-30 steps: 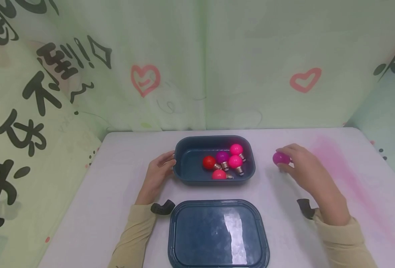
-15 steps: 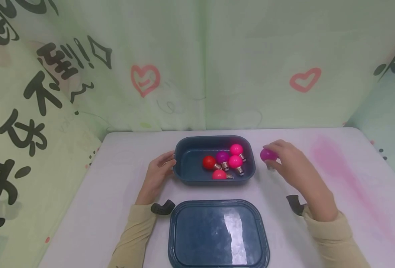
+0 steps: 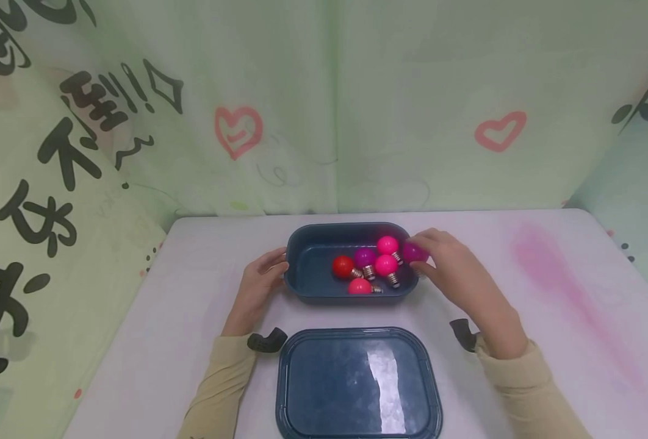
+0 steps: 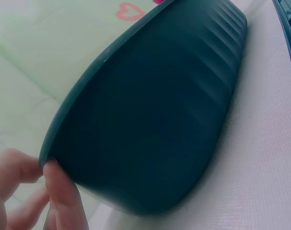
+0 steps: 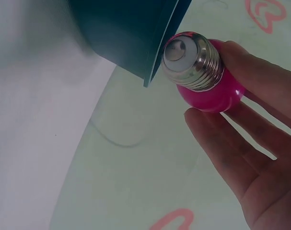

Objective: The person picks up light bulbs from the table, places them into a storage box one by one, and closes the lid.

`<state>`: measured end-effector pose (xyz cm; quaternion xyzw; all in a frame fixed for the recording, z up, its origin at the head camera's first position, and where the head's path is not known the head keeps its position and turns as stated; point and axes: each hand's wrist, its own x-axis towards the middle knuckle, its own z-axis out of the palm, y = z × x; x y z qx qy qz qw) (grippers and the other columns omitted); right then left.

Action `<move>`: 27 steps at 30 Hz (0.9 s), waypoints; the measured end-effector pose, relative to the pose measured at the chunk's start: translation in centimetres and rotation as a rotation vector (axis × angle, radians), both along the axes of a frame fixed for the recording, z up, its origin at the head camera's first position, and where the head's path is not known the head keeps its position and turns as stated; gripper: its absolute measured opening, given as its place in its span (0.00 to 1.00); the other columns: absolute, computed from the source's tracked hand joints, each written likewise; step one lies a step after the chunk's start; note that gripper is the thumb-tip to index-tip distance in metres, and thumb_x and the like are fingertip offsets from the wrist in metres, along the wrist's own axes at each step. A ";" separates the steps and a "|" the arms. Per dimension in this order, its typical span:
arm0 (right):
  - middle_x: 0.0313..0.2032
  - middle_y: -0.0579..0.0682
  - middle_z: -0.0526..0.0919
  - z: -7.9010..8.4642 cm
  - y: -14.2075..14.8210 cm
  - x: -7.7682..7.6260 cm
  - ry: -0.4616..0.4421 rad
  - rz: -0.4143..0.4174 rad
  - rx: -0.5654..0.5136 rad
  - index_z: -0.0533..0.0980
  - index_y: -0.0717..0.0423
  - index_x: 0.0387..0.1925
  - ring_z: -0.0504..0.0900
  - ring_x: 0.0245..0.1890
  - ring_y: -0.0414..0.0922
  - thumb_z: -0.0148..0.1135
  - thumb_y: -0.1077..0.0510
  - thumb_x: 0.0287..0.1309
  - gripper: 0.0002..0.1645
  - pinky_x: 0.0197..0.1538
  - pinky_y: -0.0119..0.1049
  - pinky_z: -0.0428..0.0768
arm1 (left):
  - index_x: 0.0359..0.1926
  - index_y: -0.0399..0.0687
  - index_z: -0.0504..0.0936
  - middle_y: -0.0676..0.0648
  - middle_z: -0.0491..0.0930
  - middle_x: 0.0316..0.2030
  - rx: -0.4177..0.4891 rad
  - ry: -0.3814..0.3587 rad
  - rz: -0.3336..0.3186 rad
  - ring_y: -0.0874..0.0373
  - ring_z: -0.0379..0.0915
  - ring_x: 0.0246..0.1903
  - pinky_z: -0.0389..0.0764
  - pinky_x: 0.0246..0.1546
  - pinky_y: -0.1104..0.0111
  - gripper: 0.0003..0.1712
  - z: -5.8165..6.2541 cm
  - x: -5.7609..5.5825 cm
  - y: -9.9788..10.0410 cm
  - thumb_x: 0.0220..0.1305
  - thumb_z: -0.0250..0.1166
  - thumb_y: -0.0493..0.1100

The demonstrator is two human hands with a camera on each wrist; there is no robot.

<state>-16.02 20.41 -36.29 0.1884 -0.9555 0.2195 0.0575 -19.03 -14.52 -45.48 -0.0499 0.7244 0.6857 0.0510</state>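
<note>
A dark blue plastic box [image 3: 309,262] stands near the back of the table with several round coloured light bulbs in it, among them a red one [image 3: 342,266] and a purple one [image 3: 364,256]. My left hand [image 3: 257,283] pinches the box's rim at its left end, thumb and finger on either side of the rim [image 4: 83,79]. With the thumb and fingers of my right hand [image 3: 458,274] I hold another purple light bulb [image 3: 414,252] at the box's right rim. In the right wrist view its metal screw base [image 5: 195,62] points toward the camera, overlapping the box edge.
In front of the box a dark blue lid [image 3: 335,384] lies flat on the white table [image 3: 154,341]. A pale green curtain [image 3: 390,122] with drawn hearts hangs right behind the table's back edge. Black curved pieces [image 3: 268,340] stick out at both wrists.
My right hand has carried the purple light bulb leftward, from the space right of the box to its right rim. The left hand and the box have stayed put.
</note>
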 end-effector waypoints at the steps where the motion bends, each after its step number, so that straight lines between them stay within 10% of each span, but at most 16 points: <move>1: 0.50 0.61 0.81 0.0 -0.2 0.0 -0.001 0.006 0.003 0.78 0.66 0.54 0.78 0.54 0.59 0.74 0.67 0.50 0.27 0.57 0.56 0.77 | 0.62 0.47 0.77 0.42 0.78 0.60 -0.001 -0.001 0.001 0.52 0.75 0.53 0.79 0.44 0.72 0.23 0.0 0.0 0.0 0.67 0.64 0.42; 27: 0.44 0.58 0.83 -2.7 -3.3 -1.5 0.049 0.133 0.052 0.80 0.63 0.50 0.82 0.45 0.54 0.79 0.66 0.43 0.29 0.51 0.48 0.82 | 0.62 0.47 0.78 0.42 0.78 0.58 -0.001 0.013 0.003 0.55 0.76 0.52 0.79 0.44 0.71 0.23 0.0 0.0 -0.1 0.66 0.66 0.43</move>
